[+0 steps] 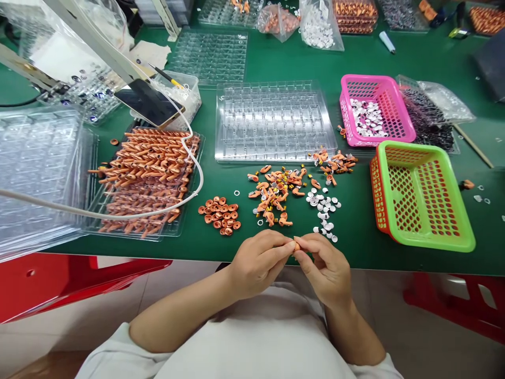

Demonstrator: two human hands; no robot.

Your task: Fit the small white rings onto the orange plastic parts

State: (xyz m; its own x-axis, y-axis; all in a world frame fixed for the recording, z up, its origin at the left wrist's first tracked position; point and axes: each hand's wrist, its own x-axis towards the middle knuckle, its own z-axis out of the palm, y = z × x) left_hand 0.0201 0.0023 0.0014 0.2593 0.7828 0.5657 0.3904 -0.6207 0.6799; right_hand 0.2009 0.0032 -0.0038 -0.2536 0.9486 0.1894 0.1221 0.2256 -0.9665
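Note:
My left hand [256, 263] and my right hand [328, 269] meet at the table's front edge. Between their fingertips is a small orange plastic piece [296, 246], pinched from both sides and mostly covered by the fingers. Just beyond the hands lies a loose pile of small orange parts [276, 192] with yellow and silvery bits among them. White caps [325, 216] are scattered near my right hand, some showing a dark side. To the left of the pile sits a group of copper-coloured cups [221, 213].
A green basket [465, 226] and a pink basket [347, 131] holding white pieces stand at right. Clear trays [272, 121] lie behind the pile. At left, a white cable [200, 181] arches over trays of copper-coloured parts [153, 158], with a phone [148, 105] beyond. Red stools [35, 289] flank me.

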